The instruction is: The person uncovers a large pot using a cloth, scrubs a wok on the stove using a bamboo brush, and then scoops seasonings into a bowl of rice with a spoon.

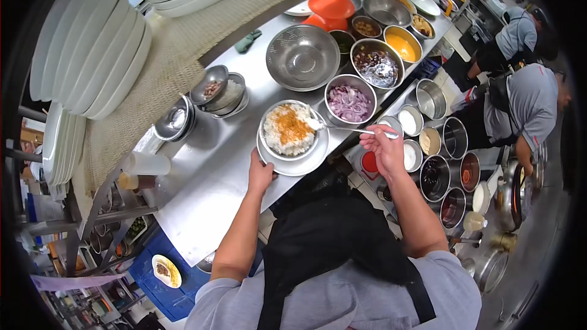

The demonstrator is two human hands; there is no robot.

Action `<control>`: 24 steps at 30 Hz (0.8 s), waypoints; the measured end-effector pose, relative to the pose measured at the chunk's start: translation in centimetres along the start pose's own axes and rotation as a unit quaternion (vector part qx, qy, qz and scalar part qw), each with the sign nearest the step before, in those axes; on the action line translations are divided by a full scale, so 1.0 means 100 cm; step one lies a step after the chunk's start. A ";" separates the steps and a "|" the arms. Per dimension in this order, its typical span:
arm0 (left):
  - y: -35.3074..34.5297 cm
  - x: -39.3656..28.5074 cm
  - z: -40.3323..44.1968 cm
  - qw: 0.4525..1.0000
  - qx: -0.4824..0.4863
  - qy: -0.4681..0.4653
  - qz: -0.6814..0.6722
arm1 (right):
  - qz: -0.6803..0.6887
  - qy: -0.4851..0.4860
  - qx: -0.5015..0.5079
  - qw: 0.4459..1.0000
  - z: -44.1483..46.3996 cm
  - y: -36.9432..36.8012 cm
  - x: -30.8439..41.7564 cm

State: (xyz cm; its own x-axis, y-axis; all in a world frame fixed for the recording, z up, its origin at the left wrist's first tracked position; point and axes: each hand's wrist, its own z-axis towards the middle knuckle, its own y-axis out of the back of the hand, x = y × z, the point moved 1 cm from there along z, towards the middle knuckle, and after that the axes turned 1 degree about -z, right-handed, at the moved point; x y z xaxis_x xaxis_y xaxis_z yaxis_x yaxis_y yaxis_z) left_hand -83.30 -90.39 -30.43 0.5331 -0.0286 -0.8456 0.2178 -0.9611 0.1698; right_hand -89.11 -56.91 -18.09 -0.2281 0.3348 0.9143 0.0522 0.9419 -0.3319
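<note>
A bowl (262, 128) of white rice (299, 142) topped with orange-brown sauce or seasoning stands on a white plate (318, 157) at the metal counter's near edge. My left hand (262, 172) is closed on the plate's near left rim. My right hand (382, 148), out to the right, grips the handle of a metal spoon (347, 129), whose head meets the rice at the bowl's right side. Just behind the spoon is a metal bowl of sliced red onion (350, 104). A perforated metal bowl (302, 58) sits beyond the rice.
Small metal bowls (214, 85) and a shelf of stacked white plates (92, 49) flank the left. Bowls of dark sauce (374, 64) and yellow liquid (402, 44) stand at the back. Several pots (434, 177) line the right. Two people (520, 101) are at far right.
</note>
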 end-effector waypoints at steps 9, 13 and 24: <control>0.037 -0.001 -0.011 0.991 -0.051 -0.088 0.087 | -0.063 0.003 0.041 0.997 0.001 -0.037 0.008; 0.078 -0.073 -0.051 0.982 -0.004 -0.186 -0.029 | -0.173 0.104 0.027 0.979 -0.010 -0.020 0.024; 0.238 -0.263 -0.164 0.690 -0.497 -0.524 0.044 | -0.008 0.151 -0.270 0.951 0.000 0.184 0.057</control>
State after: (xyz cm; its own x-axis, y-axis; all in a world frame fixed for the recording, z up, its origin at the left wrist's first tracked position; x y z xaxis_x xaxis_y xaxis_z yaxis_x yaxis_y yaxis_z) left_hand -78.71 -108.01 4.16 -0.1904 -0.7589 -0.6227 0.9533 -0.2944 0.0672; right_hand -89.48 -37.67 -19.03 0.0518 0.2357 0.9704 0.5611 0.7970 -0.2236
